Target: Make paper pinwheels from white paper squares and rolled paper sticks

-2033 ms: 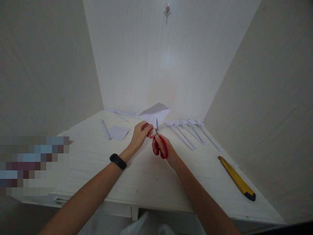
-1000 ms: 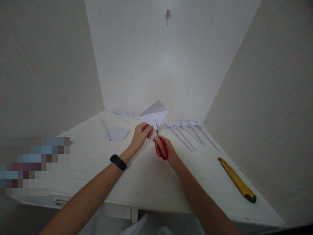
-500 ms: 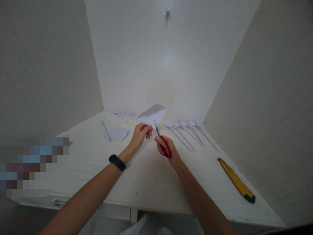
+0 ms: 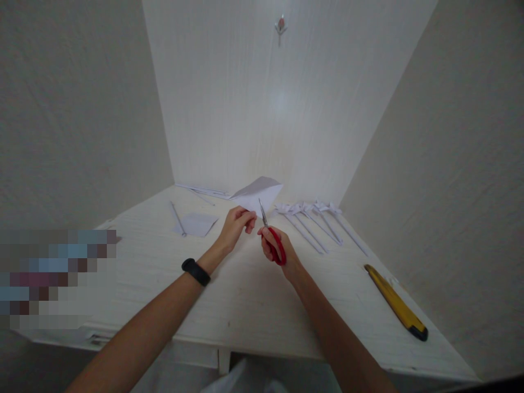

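Note:
My left hand (image 4: 238, 225) pinches the near edge of a white sheet of paper (image 4: 258, 194), which stands up bent over the table. In my right hand (image 4: 282, 252) is a pair of scissors (image 4: 278, 246) with red handles, my fingers wrapped round them. Their metal blades point up and away from me, at the paper's lower right part. Whether the blades are apart or closed on the paper is too small to tell. A black band (image 4: 196, 272) circles my left wrist.
Several rolled paper sticks with folded paper tops (image 4: 309, 209) lie to the right. Thin paper rolls (image 4: 200, 189) lie at the back left, near a smaller paper piece (image 4: 198, 224) and a short paper roll (image 4: 178, 219). A yellow box cutter (image 4: 395, 302) rests by the right wall.
The paper has shifted slightly to the right, and its upper edge dips a little. Both hands have barely moved; the scissor tips sit slightly further right.

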{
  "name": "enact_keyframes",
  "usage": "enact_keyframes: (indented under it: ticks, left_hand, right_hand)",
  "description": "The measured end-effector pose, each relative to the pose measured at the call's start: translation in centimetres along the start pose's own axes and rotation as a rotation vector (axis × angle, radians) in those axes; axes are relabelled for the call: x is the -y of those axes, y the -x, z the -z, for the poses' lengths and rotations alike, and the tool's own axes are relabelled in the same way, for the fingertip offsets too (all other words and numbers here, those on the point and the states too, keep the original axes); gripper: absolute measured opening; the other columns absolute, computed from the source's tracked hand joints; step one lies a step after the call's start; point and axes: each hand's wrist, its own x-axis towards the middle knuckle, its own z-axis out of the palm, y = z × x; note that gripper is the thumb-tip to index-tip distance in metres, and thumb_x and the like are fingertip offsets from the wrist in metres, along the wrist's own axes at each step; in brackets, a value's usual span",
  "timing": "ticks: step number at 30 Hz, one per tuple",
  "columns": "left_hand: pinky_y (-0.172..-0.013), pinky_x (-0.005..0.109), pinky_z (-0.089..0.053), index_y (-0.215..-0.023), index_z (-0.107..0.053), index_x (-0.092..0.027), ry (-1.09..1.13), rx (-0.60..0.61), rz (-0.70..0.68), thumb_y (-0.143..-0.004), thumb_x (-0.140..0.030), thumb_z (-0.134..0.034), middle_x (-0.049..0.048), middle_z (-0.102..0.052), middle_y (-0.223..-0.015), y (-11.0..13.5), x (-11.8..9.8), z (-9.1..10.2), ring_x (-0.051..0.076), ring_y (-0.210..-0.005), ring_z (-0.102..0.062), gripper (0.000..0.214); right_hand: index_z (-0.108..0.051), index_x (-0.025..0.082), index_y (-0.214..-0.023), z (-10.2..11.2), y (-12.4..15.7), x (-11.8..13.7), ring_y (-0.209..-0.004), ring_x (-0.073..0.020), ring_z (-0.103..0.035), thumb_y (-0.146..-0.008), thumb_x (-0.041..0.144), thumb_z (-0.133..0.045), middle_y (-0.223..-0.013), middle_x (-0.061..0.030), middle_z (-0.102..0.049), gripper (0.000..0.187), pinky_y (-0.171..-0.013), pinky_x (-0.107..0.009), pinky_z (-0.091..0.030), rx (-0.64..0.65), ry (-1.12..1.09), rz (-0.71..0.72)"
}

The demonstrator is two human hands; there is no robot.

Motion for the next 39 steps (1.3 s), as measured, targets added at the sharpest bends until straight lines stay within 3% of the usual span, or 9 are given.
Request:
enact_keyframes:
  ticks: [10, 17, 23, 39]
  left_hand:
    - [-0.044, 0.023, -0.033, -0.05, -0.048, -0.016, -0.033, 0.0, 0.013, -0.074, -0.025, -0.054, -0.003, -0.05, -0.044, 0.1, 0.2, 0.0, 0.007, -0.038, -0.043, 0.027]
    - [-0.045, 0.023, -0.035, -0.048, -0.05, -0.015, 0.017, -0.015, 0.036, -0.078, -0.036, -0.054, -0.0016, -0.048, -0.042, -0.1, 0.5, 0.2, 0.008, -0.038, -0.042, 0.036]
    - [-0.038, 0.02, -0.03, -0.065, -0.053, -0.016, 0.132, -0.158, 0.005, -0.072, -0.026, -0.062, -0.0053, -0.049, -0.051, -0.5, 1.3, 0.2, 0.006, -0.037, -0.04, 0.015]
    - [-0.036, 0.021, -0.027, -0.074, -0.056, -0.016, 0.211, -0.178, 0.053, -0.065, -0.024, -0.063, -0.0054, -0.051, -0.061, -0.8, 1.0, 0.2, 0.004, -0.039, -0.037, 0.014]
  right_hand:
    - [-0.049, 0.019, -0.072, -0.4, -0.3, -0.7, -0.029, -0.0047, -0.036, -0.08, 0.052, -0.053, -0.042, 0.01, -0.043, 0.034, -0.028, -0.017, -0.023, -0.056, 0.133, 0.019]
    - [-0.051, 0.019, -0.074, -0.4, -0.7, -1.4, -0.027, -0.0048, -0.035, -0.078, 0.046, -0.052, -0.039, 0.0107, -0.043, 0.027, -0.027, -0.017, -0.023, -0.062, 0.196, -0.013]
    - [-0.052, 0.019, -0.073, -0.6, -0.2, -0.8, -0.026, -0.0041, -0.033, -0.076, 0.043, -0.053, -0.038, 0.0112, -0.039, 0.025, -0.027, -0.016, -0.021, -0.03, 0.225, -0.03]
    - [-0.054, 0.018, -0.074, -0.6, 0.3, -0.1, -0.026, -0.0043, -0.033, -0.076, 0.043, -0.055, -0.04, 0.0102, -0.043, 0.025, -0.026, -0.017, -0.019, 0.002, 0.14, -0.089]
